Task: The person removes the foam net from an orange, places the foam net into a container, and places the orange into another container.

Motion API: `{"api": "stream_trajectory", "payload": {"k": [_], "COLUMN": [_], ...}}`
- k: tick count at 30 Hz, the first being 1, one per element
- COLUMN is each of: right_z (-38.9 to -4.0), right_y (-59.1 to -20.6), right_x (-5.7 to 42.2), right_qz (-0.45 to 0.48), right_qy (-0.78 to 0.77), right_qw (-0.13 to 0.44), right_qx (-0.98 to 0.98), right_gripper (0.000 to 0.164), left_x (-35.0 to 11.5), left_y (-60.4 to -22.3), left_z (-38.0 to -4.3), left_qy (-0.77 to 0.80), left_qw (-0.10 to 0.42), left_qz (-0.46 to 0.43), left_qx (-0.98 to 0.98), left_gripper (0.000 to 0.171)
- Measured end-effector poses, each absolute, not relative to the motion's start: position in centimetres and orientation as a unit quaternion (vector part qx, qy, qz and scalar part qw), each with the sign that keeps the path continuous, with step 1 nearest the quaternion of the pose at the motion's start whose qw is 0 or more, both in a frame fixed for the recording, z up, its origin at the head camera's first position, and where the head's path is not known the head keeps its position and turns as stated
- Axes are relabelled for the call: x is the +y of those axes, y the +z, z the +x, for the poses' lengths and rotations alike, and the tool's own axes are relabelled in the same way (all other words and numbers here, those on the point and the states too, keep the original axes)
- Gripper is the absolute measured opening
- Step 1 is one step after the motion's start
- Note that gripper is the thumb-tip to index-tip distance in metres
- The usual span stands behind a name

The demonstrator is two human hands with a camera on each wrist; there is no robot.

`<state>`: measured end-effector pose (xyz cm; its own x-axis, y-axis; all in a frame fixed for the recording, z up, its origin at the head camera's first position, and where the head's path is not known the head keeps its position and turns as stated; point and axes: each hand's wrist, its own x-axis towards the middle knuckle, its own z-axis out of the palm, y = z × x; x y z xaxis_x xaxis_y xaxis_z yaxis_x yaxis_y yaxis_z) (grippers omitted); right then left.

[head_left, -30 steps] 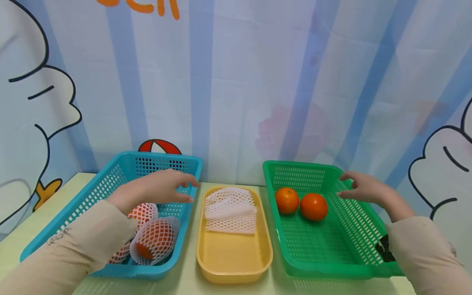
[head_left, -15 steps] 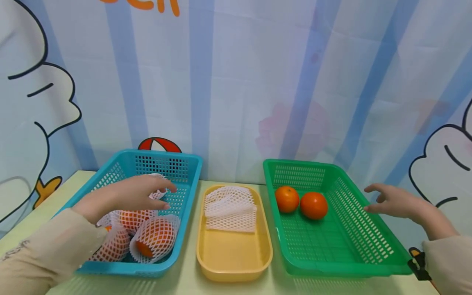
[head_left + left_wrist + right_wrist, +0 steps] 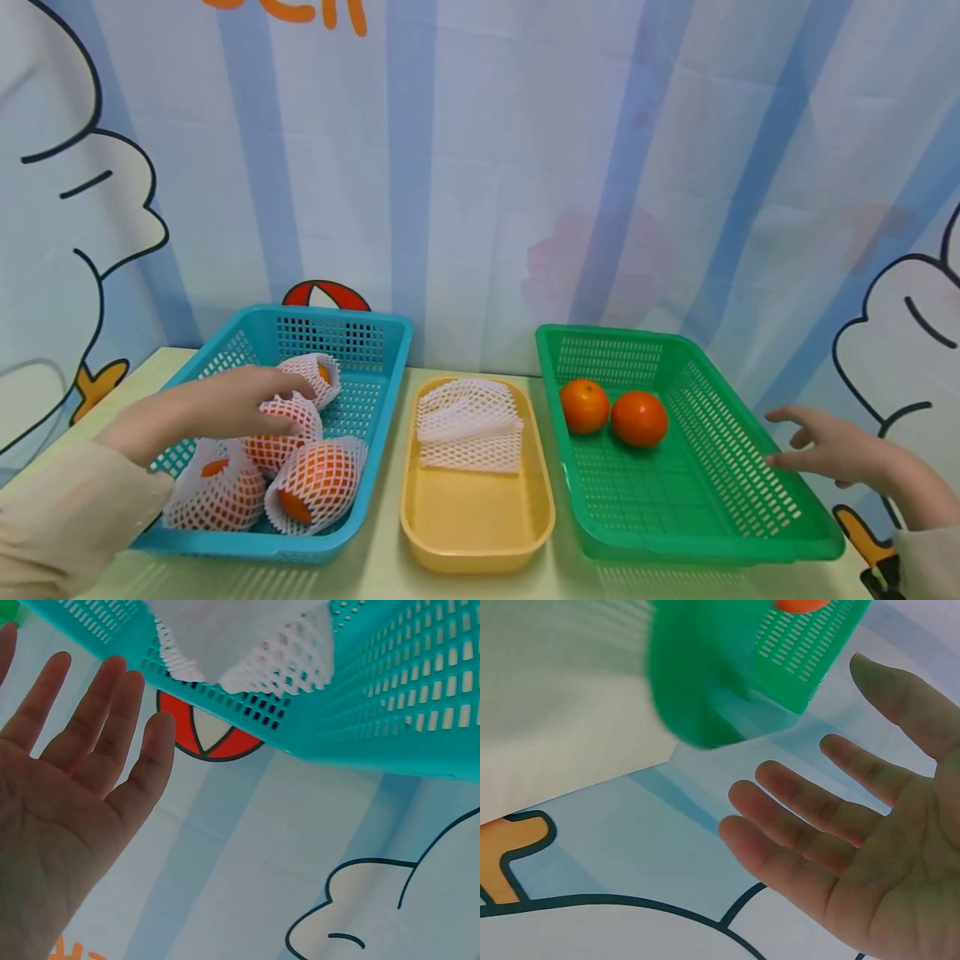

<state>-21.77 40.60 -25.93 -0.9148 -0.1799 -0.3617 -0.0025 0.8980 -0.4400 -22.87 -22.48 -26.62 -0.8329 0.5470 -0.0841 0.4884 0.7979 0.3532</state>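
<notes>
My left hand (image 3: pixel 228 404) hovers over the left part of the blue basket (image 3: pixel 390 400), its fingers loosely extended and nothing held, as the left wrist view confirms. Below and beside it lie several orange fruits in white foam nets, among them one netted fruit (image 3: pixel 318 483) at the front and another (image 3: pixel 313 375) farther back. Off the right rim of the green basket (image 3: pixel 675 546) my right hand (image 3: pixel 836 446) is in the air, fingers spread and palm bare in the right wrist view. Two bare orange fruits, one fruit (image 3: pixel 584 407) beside the other (image 3: pixel 639 419), sit in that basket.
Between the baskets stands a yellow tray (image 3: pixel 480 525) with white foam nets (image 3: pixel 471 429) lying at its back. All three containers rest on a pale table (image 3: pixel 378 533). A striped, cartoon-printed curtain (image 3: pixel 480 192) hangs right behind them.
My left hand has drawn back leftward across the blue basket, uncovering more netted fruits. The right hand has moved right and downward, away from the green basket. Baskets and tray stay put.
</notes>
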Motion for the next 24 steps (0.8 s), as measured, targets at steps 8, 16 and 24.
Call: {"api": "stream_trajectory", "payload": {"k": [8,16,24], "right_z": [-21.4,-21.5,-21.4], "right_y": [-27.3,-28.3,-28.7], "right_x": [41.0,41.0,40.8], "right_qz": [-0.017,0.006,0.013], "right_qy": [-0.236,-0.248,-0.274], "right_qw": [0.216,0.237,0.244], "right_qx": [0.947,0.939,0.930], "right_gripper": [0.079,0.085,0.087], "left_x": [-24.2,-24.7,-24.4], "left_y": [-27.0,-27.1,-27.6], "left_z": [-23.5,-24.6,-25.5], "left_qy": [0.146,0.144,0.142], "left_qw": [0.085,0.076,0.095], "left_qz": [0.250,0.279,0.302], "left_qx": [0.954,0.946,0.938], "left_gripper": [0.044,0.045,0.051]}}
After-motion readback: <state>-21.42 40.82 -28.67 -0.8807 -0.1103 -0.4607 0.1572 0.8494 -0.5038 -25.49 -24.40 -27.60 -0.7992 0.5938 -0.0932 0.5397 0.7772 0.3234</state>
